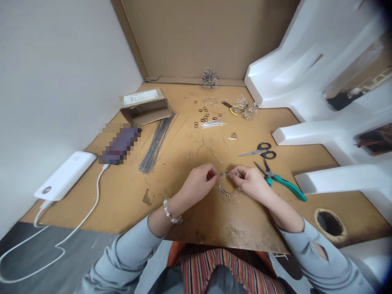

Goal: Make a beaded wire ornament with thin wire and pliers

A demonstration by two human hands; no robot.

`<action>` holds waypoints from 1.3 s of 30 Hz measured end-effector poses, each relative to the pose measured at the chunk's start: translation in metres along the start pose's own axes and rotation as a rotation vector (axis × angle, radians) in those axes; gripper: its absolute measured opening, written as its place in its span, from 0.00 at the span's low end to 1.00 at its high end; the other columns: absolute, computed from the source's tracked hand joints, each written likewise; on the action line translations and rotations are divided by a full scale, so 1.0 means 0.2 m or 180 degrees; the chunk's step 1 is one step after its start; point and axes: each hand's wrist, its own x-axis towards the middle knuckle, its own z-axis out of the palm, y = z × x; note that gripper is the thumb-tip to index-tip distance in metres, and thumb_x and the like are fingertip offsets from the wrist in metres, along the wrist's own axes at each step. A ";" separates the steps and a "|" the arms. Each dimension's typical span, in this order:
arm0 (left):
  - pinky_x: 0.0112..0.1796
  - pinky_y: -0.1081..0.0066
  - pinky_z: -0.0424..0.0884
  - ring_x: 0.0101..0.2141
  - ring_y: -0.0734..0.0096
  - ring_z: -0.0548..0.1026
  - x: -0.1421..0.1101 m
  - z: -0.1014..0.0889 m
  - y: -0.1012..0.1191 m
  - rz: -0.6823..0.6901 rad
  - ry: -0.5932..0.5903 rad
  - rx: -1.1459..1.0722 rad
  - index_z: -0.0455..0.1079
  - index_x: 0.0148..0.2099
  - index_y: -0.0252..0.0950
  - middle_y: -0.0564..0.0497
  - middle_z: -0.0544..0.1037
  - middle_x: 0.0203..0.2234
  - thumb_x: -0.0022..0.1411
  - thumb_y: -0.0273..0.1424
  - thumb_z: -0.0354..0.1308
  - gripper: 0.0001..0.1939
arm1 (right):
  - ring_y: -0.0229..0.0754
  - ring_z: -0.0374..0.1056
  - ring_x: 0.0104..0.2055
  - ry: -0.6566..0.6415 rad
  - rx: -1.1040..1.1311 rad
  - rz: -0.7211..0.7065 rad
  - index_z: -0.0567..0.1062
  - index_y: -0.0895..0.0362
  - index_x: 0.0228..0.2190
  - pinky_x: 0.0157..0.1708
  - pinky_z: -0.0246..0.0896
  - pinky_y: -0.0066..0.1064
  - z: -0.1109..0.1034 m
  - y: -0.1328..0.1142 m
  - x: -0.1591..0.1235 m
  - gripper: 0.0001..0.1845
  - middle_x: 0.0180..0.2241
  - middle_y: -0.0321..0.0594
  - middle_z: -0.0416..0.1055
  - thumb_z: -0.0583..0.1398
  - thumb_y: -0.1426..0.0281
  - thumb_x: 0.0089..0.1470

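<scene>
Currently, the left hand (198,182) and the right hand (251,184) pinch a thin wire piece (224,174) between nearly closed fingertips. Just nearer the body from this grip, a beaded strand (225,191) seems only partly made; farther left, straight wires (157,143) lie unused.

- A tan wooden worktable (196,226), stained beneath the left hand (199,181) and right hand (249,183).
- Scissors (259,151) and green-handled pliers (287,185) beside the right hand.
- Grey wires (157,145), an open cardboard box (145,107) and a white power bank (65,175), left of the left hand.
</scene>
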 end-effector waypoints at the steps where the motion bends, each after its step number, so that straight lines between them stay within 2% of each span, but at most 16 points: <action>1: 0.30 0.73 0.65 0.27 0.72 0.72 0.00 0.01 -0.01 -0.0026 -0.0007 -0.0096 0.67 0.31 0.36 0.52 0.75 0.25 0.55 0.26 0.53 0.03 | 0.35 0.60 0.21 0.0011 -0.0001 0.0004 0.72 0.57 0.24 0.21 0.54 0.26 0.00 0.00 0.00 0.10 0.19 0.35 0.68 0.55 0.64 0.49; 7: 0.30 0.73 0.68 0.27 0.72 0.74 0.03 0.02 -0.04 -0.0455 -0.0013 -0.1254 0.66 0.33 0.34 0.53 0.74 0.23 0.54 0.28 0.55 0.03 | 0.34 0.58 0.20 0.0129 0.0006 -0.0101 0.73 0.57 0.26 0.21 0.52 0.25 -0.01 -0.01 -0.01 0.10 0.19 0.34 0.68 0.55 0.65 0.49; 12: 0.27 0.75 0.63 0.24 0.78 0.68 0.04 -0.02 0.00 -0.0611 0.0040 -0.1419 0.69 0.32 0.33 0.54 0.71 0.23 0.51 0.30 0.59 0.06 | 0.33 0.57 0.19 0.0007 0.0076 -0.0278 0.74 0.57 0.29 0.21 0.52 0.25 -0.04 -0.03 -0.02 0.12 0.20 0.34 0.68 0.55 0.63 0.52; 17: 0.32 0.74 0.64 0.27 0.77 0.68 0.05 -0.04 0.03 -0.0775 -0.0148 -0.2236 0.68 0.30 0.33 0.53 0.72 0.24 0.51 0.33 0.61 0.08 | 0.33 0.58 0.19 -0.0110 0.0242 -0.0335 0.73 0.56 0.32 0.21 0.53 0.25 -0.03 -0.01 -0.02 0.13 0.19 0.32 0.67 0.55 0.60 0.53; 23: 0.36 0.74 0.65 0.29 0.76 0.69 0.05 -0.03 0.02 -0.0825 -0.0362 -0.3018 0.67 0.27 0.33 0.54 0.69 0.21 0.54 0.33 0.60 0.09 | 0.32 0.58 0.18 -0.0310 0.0564 -0.0240 0.72 0.57 0.33 0.19 0.52 0.24 -0.02 -0.04 -0.03 0.13 0.18 0.32 0.67 0.56 0.60 0.53; 29: 0.44 0.71 0.66 0.36 0.72 0.73 0.05 -0.01 0.01 -0.0774 -0.0177 -0.3373 0.65 0.29 0.34 0.56 0.66 0.20 0.52 0.33 0.62 0.10 | 0.32 0.59 0.18 -0.0422 0.0767 -0.0142 0.70 0.57 0.29 0.19 0.53 0.24 0.00 -0.07 -0.03 0.14 0.19 0.33 0.69 0.55 0.59 0.54; 33: 0.44 0.67 0.68 0.36 0.70 0.74 0.05 0.00 0.01 -0.0754 -0.0227 -0.3651 0.64 0.29 0.35 0.58 0.63 0.19 0.52 0.33 0.61 0.10 | 0.32 0.60 0.19 -0.0437 0.0733 -0.0184 0.70 0.56 0.29 0.20 0.54 0.24 0.01 -0.07 -0.03 0.14 0.19 0.34 0.68 0.55 0.59 0.54; 39: 0.43 0.69 0.69 0.34 0.73 0.74 0.05 0.01 0.01 -0.0740 -0.0204 -0.3905 0.64 0.29 0.35 0.57 0.66 0.19 0.54 0.31 0.60 0.08 | 0.33 0.60 0.20 -0.0451 0.0824 -0.0168 0.69 0.56 0.30 0.20 0.55 0.25 0.03 -0.08 -0.04 0.13 0.19 0.33 0.67 0.55 0.59 0.54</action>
